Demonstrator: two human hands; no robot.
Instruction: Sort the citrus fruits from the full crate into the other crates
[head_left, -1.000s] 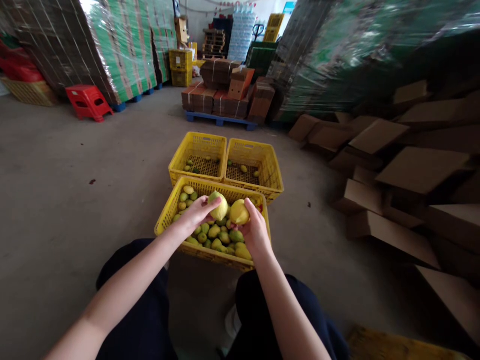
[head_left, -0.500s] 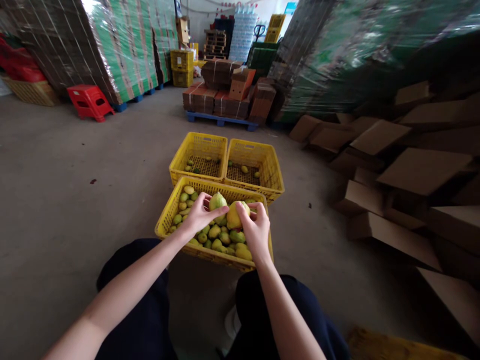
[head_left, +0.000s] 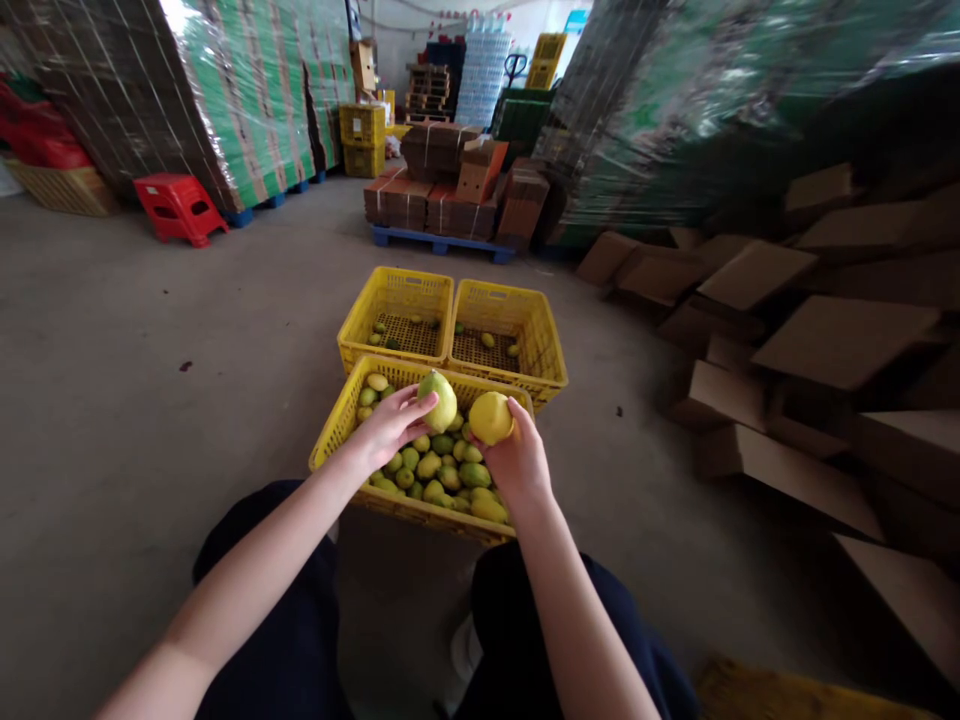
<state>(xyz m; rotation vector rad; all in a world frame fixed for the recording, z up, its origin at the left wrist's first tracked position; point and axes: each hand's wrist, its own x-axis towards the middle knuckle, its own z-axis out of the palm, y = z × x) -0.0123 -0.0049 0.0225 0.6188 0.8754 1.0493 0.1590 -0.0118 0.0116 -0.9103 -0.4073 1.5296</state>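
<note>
A greenish-yellow lemon (head_left: 439, 402) is gripped by my left hand (head_left: 390, 428), its pointed end up. My right hand (head_left: 520, 460) is closed around a yellower lemon (head_left: 491, 418). Both fruits are held apart from each other, above a yellow plastic crate (head_left: 330, 430). Inside that crate lies a layer of green and yellow lemons (head_left: 430, 465). My hands and forearms hide part of the crate's left and right sides.
Two more yellow crates, left (head_left: 358, 312) and right (head_left: 551, 335), stand just beyond with a few lemons inside. Cardboard boxes (head_left: 847, 340) are heaped at right. A blue pallet (head_left: 442, 243) with stacked cartons and a red stool (head_left: 180, 208) stand farther back.
My hands have moved slightly apart. Each lemon has been turned in the fingers, and the right one has shifted to the right, now showing more of its yellow side.
</note>
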